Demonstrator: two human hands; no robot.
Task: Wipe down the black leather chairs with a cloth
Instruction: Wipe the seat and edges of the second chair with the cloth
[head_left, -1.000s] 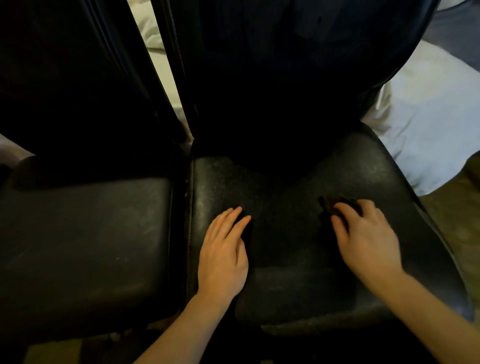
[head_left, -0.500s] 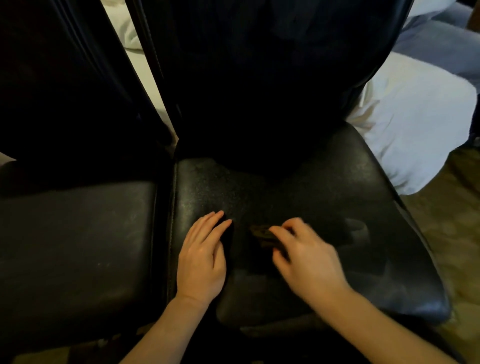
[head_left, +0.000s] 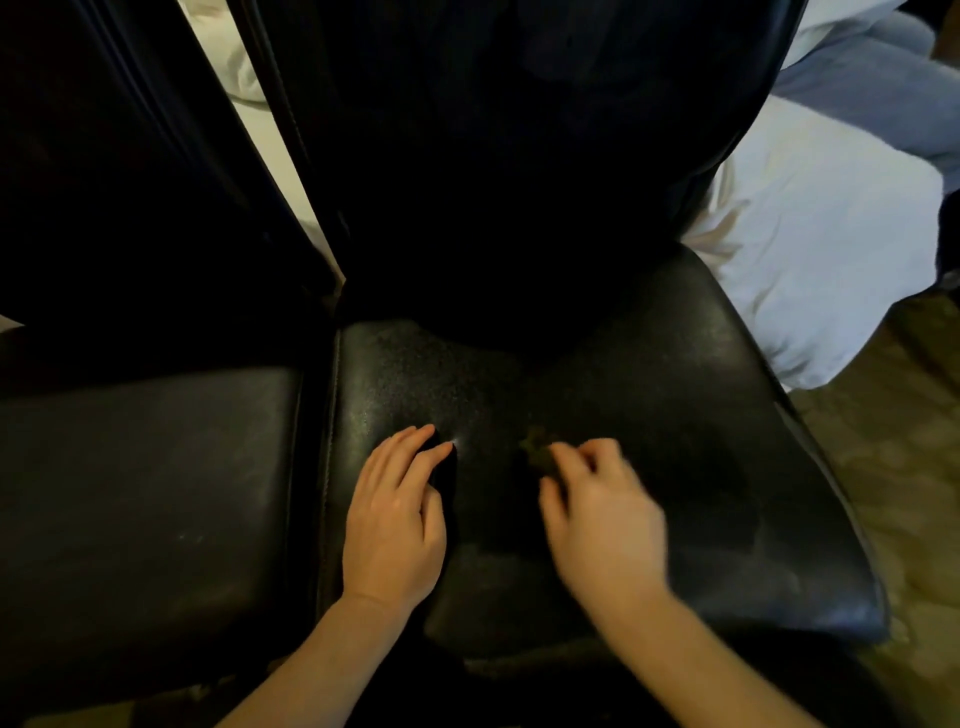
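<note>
Black leather, pebbled and faintly shiny, covers the seat of the right-hand chair (head_left: 649, 405), and on the middle of that seat lies the cloth (head_left: 537, 453), a small dark wad that is hard to make out against the leather. The right hand (head_left: 597, 514) presses down on it, fingers (head_left: 569, 465) curled over the wad so that only its far end pokes out beyond the fingertips; the hand is blurred, so the exact grip is hard to read, but the fingers look closed around the cloth. Just left of it, a little apart, the left hand (head_left: 395, 525) lies palm-down on the same seat near its left edge, fingers straight, close together and flat on the leather, holding nothing. Behind the hands the chair's tall backrest (head_left: 519, 156) rises, almost lost in shadow. A second black leather chair (head_left: 145, 493) stands right beside it on the left, the two seats nearly touching along a narrow dark gap, its surface duller and showing pale smudges. To the right, past the seat's edge, white bedding (head_left: 821, 249) hangs down beside the chair, with patterned floor (head_left: 898, 467) below it. Pale fabric (head_left: 249, 104) shows through the slit between the two backrests.
</note>
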